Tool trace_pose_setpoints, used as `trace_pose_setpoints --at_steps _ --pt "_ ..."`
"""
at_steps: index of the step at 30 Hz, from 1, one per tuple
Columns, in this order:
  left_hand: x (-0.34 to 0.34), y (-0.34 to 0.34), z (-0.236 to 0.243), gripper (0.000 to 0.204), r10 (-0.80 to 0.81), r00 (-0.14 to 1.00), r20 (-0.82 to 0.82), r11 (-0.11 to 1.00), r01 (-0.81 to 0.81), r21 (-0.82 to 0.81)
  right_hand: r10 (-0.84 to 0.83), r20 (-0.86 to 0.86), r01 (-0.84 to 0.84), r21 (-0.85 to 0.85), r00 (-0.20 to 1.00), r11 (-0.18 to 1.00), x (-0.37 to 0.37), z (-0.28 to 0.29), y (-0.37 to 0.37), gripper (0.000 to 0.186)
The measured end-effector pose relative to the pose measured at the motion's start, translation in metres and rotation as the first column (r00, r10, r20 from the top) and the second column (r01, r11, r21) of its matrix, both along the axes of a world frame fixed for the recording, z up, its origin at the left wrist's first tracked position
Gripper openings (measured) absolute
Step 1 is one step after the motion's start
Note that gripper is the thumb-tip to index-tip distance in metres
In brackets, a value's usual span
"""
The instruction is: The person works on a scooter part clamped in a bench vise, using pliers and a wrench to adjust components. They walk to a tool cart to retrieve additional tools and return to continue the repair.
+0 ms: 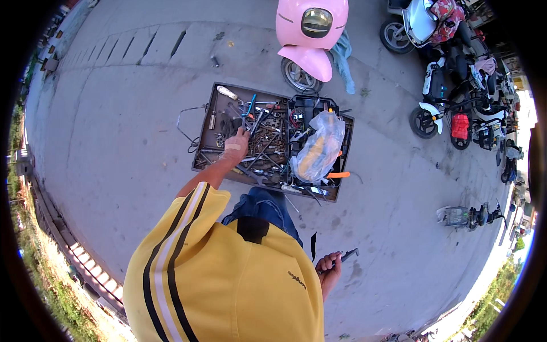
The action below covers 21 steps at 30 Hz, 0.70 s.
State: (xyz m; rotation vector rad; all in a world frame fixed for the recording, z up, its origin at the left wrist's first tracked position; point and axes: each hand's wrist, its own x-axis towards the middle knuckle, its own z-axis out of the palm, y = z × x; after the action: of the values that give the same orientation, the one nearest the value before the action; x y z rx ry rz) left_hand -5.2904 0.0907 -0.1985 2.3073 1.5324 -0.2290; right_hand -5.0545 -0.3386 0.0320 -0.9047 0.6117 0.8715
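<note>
My left hand (235, 146) reaches down into the brown tool tray (200, 153), its fingers curled at dark metal pieces; what they grip, if anything, I cannot make out. Beside it lie pliers with blue handles (249, 106), a pale-handled screwdriver (227, 92), and a heap of rusty bolts and small parts (268, 137). An open-end wrench (252, 174) rests near the tray's close edge. Off to the right of my body, my right hand (328, 265) is closed around a dark metal tool with a bent end (350, 254), held clear of the tray.
A clear plastic bag with something yellow inside (319, 149) covers much of the right compartment; an orange handle (338, 175) juts out there. Beyond the tray stands a pink scooter (312, 28). Several scooters (436, 85) are parked at right on grey pavement (125, 125).
</note>
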Motion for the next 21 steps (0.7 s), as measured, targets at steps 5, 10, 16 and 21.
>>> trace_pose_setpoints --at_steps 5,10,16,21 --pt "0.013 -0.050 0.013 0.029 0.060 0.978 0.201 0.998 -0.060 -0.004 0.023 0.010 -0.023 0.016 1.000 1.000 0.004 0.005 0.011 0.011" --pt "0.026 -0.011 -0.018 0.028 0.374 0.859 0.349 0.924 -0.378 -0.062 0.040 0.030 -0.040 -0.007 0.999 0.999 0.004 0.005 0.007 0.012" --pt "0.081 0.045 -0.030 0.035 0.621 0.746 0.238 0.781 -0.568 -0.259 0.065 0.049 -0.064 -0.013 0.997 0.998 0.005 0.008 0.007 0.012" --pt "0.088 0.055 -0.043 0.033 0.698 0.658 0.281 0.710 -0.587 -0.389 0.066 0.037 -0.066 -0.018 0.997 0.998 0.003 0.005 0.006 0.012"
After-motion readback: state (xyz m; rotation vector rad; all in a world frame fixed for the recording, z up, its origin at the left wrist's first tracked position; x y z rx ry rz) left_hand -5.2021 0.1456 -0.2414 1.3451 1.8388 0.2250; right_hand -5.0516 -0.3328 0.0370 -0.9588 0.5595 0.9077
